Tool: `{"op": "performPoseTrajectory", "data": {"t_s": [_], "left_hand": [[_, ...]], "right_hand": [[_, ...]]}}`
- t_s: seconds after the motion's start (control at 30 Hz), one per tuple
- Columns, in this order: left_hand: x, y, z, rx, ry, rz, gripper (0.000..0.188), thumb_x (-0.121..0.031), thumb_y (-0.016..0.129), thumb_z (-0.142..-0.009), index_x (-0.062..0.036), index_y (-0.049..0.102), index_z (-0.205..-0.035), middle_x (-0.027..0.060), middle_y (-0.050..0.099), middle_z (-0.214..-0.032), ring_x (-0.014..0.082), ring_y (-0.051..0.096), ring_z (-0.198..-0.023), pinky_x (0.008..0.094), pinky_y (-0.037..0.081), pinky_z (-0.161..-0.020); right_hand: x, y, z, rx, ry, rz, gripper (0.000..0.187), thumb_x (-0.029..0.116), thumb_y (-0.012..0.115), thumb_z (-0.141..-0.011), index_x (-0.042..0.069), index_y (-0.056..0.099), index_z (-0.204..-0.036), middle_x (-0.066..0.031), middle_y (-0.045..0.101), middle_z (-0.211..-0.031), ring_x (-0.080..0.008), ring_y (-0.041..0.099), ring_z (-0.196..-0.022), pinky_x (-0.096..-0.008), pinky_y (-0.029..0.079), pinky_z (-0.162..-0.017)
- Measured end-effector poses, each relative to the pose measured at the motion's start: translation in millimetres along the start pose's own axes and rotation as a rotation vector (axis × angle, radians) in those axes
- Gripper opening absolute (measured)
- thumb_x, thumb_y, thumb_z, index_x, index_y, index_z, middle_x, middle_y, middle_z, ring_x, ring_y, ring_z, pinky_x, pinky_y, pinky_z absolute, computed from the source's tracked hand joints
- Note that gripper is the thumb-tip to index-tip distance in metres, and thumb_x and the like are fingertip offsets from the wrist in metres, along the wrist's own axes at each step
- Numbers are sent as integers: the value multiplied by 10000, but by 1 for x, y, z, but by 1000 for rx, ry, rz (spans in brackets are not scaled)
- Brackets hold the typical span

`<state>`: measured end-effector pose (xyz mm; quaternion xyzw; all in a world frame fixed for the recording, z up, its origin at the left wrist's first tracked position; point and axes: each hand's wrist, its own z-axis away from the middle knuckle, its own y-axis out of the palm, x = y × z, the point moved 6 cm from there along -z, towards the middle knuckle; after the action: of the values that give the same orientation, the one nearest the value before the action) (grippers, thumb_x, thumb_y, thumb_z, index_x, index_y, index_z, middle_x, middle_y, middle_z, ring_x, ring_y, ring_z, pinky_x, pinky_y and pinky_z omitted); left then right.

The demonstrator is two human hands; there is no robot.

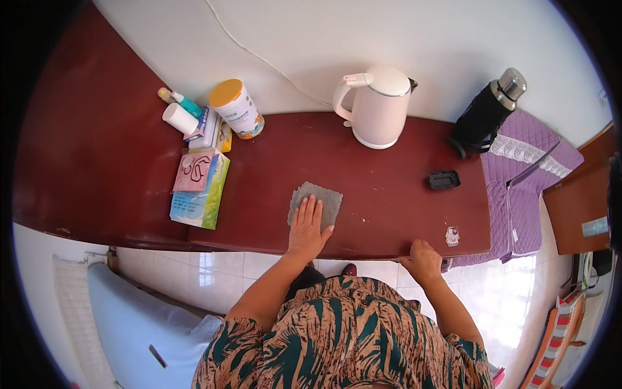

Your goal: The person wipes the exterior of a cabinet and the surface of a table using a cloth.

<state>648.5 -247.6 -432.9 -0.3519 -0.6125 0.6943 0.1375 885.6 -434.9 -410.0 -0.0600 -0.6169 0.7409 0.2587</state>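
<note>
My left hand (308, 228) lies flat with its fingers stretched out on a grey cloth (331, 201), pressing it against the dark red tabletop (389, 214). The cloth is spread out in a rough square near the middle of the table. At the front edge, farther right, my right hand (424, 260) rests with its fingers curled over the rim of the table. A small sticker-like piece with a pink picture (452, 236) lies just to the right of that hand.
A pale pink kettle (379, 110) stands at the back by the wall. Toward the right are a black flask (486, 113) and a small black tray (444, 179). On the left sit a tin with a yellow lid (240, 110), a white cup (179, 119) and stacked packets (199, 188).
</note>
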Motion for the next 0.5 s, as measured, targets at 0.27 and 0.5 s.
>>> {"op": "performPoseTrajectory", "data": {"t_s": [0.27,0.5], "left_hand": [[-12,-41,36,-213,125,266,419,-88,596,-807,-28,545,-1218,119,517,-1251,330,482,-1174,450,388,-986],[37,-47,19,-177,231,79,295,-62,622,-788,-72,602,-1083,73,545,-1119,287,501,-1119,430,396,-969]], "right_hand": [[-13,25,-26,198,-33,203,579,449,812,-667,22,611,-1001,-174,660,-989,-337,664,-923,-433,547,-779],[-3,23,-38,418,-34,299,609,475,808,-674,0,630,-1011,-185,670,-1020,-332,667,-945,-428,544,-794]]}}
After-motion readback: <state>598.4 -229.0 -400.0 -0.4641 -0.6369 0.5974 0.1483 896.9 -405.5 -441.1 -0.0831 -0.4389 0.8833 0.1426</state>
